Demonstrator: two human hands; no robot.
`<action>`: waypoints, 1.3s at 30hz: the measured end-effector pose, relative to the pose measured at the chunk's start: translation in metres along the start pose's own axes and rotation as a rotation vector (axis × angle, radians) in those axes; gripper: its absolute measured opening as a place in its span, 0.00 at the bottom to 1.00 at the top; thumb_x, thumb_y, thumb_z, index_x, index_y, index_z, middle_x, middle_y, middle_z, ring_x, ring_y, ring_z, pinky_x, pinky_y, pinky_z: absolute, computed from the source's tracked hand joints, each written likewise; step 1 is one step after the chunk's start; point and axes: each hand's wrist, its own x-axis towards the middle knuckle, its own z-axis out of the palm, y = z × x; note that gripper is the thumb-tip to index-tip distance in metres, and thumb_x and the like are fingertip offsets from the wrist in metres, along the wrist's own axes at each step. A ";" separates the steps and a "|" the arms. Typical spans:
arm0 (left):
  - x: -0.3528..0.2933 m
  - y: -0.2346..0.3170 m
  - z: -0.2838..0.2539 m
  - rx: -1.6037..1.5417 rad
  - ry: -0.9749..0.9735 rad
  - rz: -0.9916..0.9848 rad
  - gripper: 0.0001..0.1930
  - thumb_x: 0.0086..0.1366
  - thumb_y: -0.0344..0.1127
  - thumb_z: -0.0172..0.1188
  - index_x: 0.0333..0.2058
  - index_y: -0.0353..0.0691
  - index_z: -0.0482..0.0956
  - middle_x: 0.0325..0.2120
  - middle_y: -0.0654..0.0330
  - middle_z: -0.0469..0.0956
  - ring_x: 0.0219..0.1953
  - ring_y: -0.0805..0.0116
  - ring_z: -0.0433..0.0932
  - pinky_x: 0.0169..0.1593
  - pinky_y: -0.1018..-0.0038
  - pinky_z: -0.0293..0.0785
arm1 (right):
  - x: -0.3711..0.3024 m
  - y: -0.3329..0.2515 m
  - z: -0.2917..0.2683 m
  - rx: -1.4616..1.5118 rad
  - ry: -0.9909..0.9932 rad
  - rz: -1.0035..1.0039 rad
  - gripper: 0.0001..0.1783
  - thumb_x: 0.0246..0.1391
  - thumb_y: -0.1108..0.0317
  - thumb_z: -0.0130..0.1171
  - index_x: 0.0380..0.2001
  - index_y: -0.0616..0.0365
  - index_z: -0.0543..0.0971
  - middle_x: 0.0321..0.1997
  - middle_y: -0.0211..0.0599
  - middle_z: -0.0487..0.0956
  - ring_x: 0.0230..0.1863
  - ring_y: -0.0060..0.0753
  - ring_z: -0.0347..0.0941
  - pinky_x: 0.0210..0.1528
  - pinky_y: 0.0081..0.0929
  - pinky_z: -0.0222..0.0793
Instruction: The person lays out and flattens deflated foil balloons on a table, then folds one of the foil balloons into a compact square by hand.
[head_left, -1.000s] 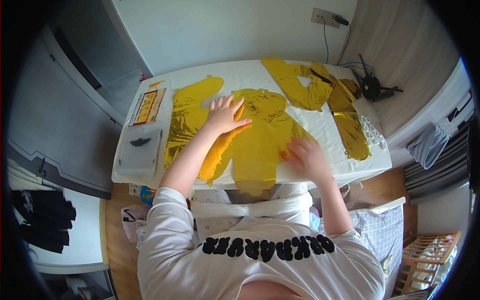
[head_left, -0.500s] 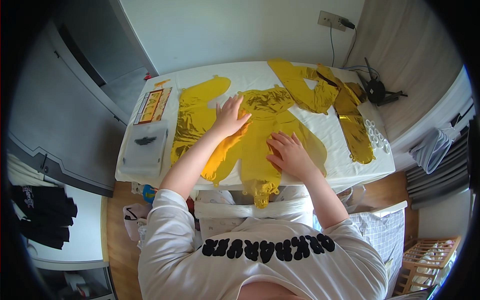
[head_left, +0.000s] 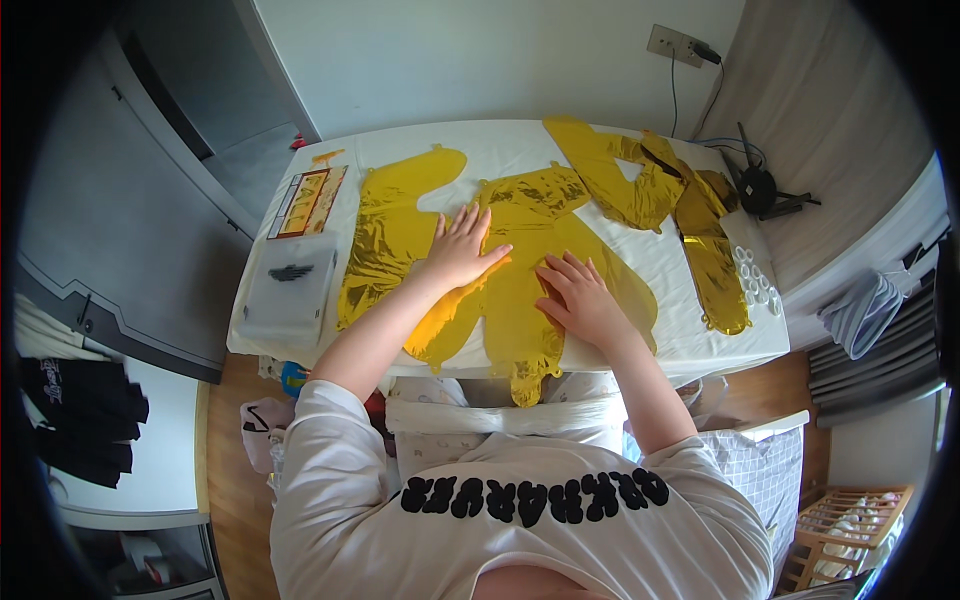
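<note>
Beyond the table (head_left: 690, 342), which is covered in white, we see a pale wall (head_left: 500, 60). Across the table's middle lies a large gold foil shape (head_left: 508, 300), thin, flat and mirror-shiny. We see it smooth in the centre, finely crinkled toward the far edge, and rounded into a broad lobe on the right. Small tabs stick out along its outline, and a narrow, puckered end hangs over the near edge. Our left hand (head_left: 467, 250) rests palm down on it, fingers fanned, the foil glowing orange alongside. Our right hand (head_left: 582, 300) lies on the foil too, fingers parted and slightly bent. We see neither holding anything. More gold foil (head_left: 640, 195) lies toward the far right corner; a translucent box (head_left: 285, 305) sits at the near left corner.
</note>
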 end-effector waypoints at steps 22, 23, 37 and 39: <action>-0.003 -0.007 -0.004 0.001 -0.012 0.027 0.52 0.71 0.77 0.36 0.77 0.39 0.42 0.78 0.49 0.41 0.80 0.53 0.37 0.78 0.45 0.27 | 0.004 0.008 0.008 -0.010 -0.003 -0.032 0.32 0.67 0.47 0.57 0.69 0.48 0.70 0.77 0.41 0.63 0.80 0.52 0.50 0.80 0.51 0.44; -0.003 -0.007 -0.005 0.001 -0.012 0.026 0.52 0.71 0.77 0.36 0.77 0.39 0.42 0.78 0.49 0.41 0.80 0.53 0.37 0.78 0.45 0.27 | 0.004 0.007 0.008 -0.007 -0.005 -0.026 0.32 0.67 0.48 0.57 0.69 0.48 0.70 0.77 0.41 0.63 0.80 0.53 0.50 0.80 0.50 0.44; -0.055 -0.005 -0.033 0.336 0.325 -0.012 0.27 0.80 0.48 0.42 0.71 0.43 0.64 0.75 0.60 0.57 0.78 0.62 0.49 0.78 0.43 0.29 | -0.001 0.002 0.004 0.026 0.057 -0.051 0.30 0.67 0.53 0.57 0.69 0.51 0.70 0.78 0.45 0.62 0.79 0.55 0.52 0.79 0.51 0.48; -0.077 0.000 -0.044 0.255 0.180 -0.129 0.26 0.80 0.48 0.41 0.67 0.41 0.70 0.72 0.56 0.64 0.76 0.59 0.55 0.78 0.43 0.29 | -0.009 -0.003 0.001 0.034 0.109 -0.076 0.29 0.67 0.54 0.58 0.67 0.51 0.71 0.76 0.44 0.64 0.78 0.55 0.55 0.78 0.51 0.52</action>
